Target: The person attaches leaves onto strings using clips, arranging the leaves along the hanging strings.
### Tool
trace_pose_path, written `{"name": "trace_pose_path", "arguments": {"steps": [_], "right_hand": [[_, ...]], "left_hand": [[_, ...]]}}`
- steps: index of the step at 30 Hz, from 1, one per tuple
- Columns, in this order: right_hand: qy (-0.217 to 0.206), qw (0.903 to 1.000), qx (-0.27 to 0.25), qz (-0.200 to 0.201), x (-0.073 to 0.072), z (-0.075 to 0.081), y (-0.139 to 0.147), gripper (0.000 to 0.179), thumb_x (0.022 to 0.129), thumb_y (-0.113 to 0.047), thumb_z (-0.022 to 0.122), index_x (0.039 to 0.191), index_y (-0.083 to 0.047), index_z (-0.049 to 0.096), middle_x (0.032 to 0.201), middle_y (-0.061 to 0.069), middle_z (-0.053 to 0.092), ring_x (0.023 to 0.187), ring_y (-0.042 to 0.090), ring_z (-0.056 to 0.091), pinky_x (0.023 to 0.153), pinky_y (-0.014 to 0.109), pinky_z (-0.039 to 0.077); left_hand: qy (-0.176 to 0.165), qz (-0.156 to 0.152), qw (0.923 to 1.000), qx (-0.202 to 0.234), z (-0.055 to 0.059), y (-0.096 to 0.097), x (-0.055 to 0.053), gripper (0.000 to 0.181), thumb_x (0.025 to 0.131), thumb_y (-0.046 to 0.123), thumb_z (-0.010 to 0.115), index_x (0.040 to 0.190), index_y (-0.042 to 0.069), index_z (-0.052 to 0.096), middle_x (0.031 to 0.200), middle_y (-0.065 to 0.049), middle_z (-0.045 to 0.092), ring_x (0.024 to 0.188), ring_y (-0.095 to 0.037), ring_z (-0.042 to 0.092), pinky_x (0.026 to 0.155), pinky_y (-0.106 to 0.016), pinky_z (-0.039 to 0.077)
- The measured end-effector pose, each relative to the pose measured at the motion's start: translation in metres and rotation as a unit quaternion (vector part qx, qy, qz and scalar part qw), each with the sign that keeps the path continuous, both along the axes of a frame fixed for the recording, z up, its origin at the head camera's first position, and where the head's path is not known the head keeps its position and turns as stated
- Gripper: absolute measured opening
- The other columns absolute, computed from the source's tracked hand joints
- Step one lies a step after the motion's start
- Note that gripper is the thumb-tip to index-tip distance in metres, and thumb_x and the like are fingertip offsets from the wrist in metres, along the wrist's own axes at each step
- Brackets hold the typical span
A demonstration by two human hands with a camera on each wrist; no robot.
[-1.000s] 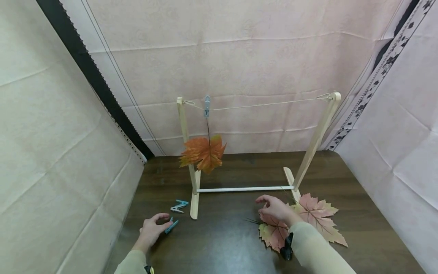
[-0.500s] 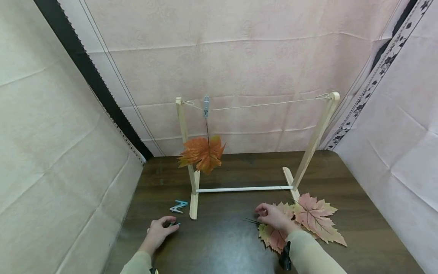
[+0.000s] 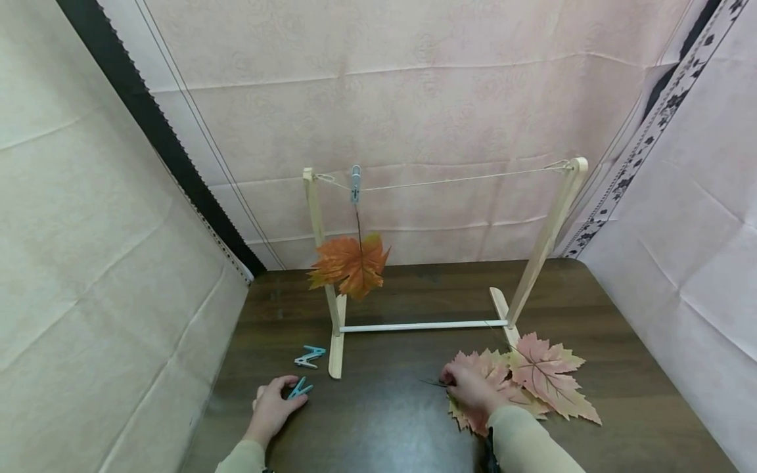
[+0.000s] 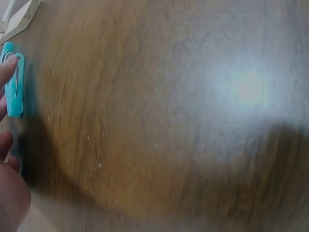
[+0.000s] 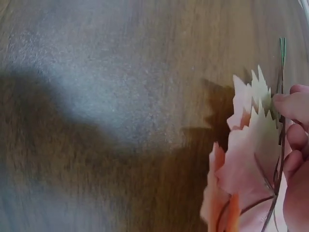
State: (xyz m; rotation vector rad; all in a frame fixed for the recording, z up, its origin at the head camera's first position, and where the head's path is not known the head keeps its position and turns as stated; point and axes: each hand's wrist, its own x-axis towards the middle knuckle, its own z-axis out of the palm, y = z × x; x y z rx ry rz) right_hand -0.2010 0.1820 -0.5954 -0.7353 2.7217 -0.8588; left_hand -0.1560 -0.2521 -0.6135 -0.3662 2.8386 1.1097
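At the front left, my left hand point(image 3: 272, 407) pinches a blue clothespin point(image 3: 299, 389) between thumb and fingers. The left wrist view shows this turquoise clothespin point(image 4: 16, 89) close over the table. To the right, my right hand point(image 3: 470, 389) pinches the thin dark stems of the pink-and-yellow artificial maple leaves; the stems point(image 5: 283, 67) run along its fingertips in the right wrist view. The hand partly hides the leaf point(image 3: 486, 364) beneath it. Another pink leaf point(image 3: 547, 371) overlaps that one from the right.
A wooden stand point(image 3: 547, 243) carries a string point(image 3: 449, 180), where a grey-blue clothespin point(image 3: 355, 184) holds an orange leaf point(image 3: 355, 263) by its stem. A second loose blue clothespin point(image 3: 309, 355) lies by the stand's left foot point(image 3: 335, 355). Fabric walls point(image 3: 426, 118) enclose the table.
My left hand has taken hold of the nearer blue clothespin and turned it upward. My right hand has come down onto the stems, its fingers closing on them.
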Motion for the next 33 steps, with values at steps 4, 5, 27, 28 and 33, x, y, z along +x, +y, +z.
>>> {"name": "trace_pose_path", "arguments": {"steps": [4,5,27,28,33], "right_hand": [[0.02,0.9997,0.009,-0.004,-0.001,0.0,0.0,0.012,0.077,-0.005,0.06,0.083,-0.015,0.058,0.078,-0.008,0.053,0.071,0.007,0.047,0.061,0.028,0.043],[0.019,0.9998,0.005,-0.009,-0.001,0.001,0.001,0.011,0.077,-0.005,0.06,0.083,-0.014,0.059,0.078,-0.009,0.053,0.071,0.006,0.047,0.061,0.027,0.043],[-0.018,0.9946,-0.041,-0.093,-0.014,0.049,0.003,0.011,0.081,-0.008,0.058,0.092,-0.009,0.061,0.082,-0.005,0.053,0.073,0.009,0.049,0.064,0.028,0.044],[-0.017,0.9945,-0.042,-0.094,-0.015,0.051,0.003,0.011,0.081,-0.008,0.057,0.092,-0.009,0.061,0.082,-0.005,0.053,0.074,0.009,0.049,0.064,0.028,0.044],[-0.018,0.993,-0.062,-0.098,-0.017,0.056,0.004,0.011,0.081,-0.006,0.057,0.091,-0.008,0.061,0.083,-0.004,0.053,0.074,0.01,0.049,0.065,0.029,0.043]], "left_hand": [[0.003,-0.002,0.9999,-0.017,-0.001,0.002,-0.004,0.051,0.064,0.042,0.072,0.106,0.016,0.058,0.102,0.001,0.055,0.098,-0.027,0.036,0.076,-0.045,0.023],[0.003,-0.003,0.9998,-0.021,-0.001,0.003,-0.004,0.048,0.065,0.04,0.072,0.105,0.016,0.059,0.101,0.002,0.055,0.097,-0.026,0.037,0.076,-0.045,0.024],[0.09,-0.023,0.9935,0.066,0.051,0.019,-0.031,0.042,0.083,0.021,0.058,0.12,0.005,0.05,0.097,-0.005,0.053,0.086,-0.017,0.047,0.074,-0.034,0.039],[0.094,-0.024,0.9928,0.07,0.054,0.02,-0.032,0.042,0.083,0.02,0.058,0.121,0.004,0.049,0.098,-0.006,0.054,0.087,-0.018,0.048,0.075,-0.035,0.04],[0.102,-0.026,0.9909,0.084,0.066,0.023,-0.036,0.045,0.086,0.023,0.054,0.124,0.002,0.045,0.102,-0.009,0.053,0.092,-0.02,0.048,0.08,-0.036,0.039]]}}
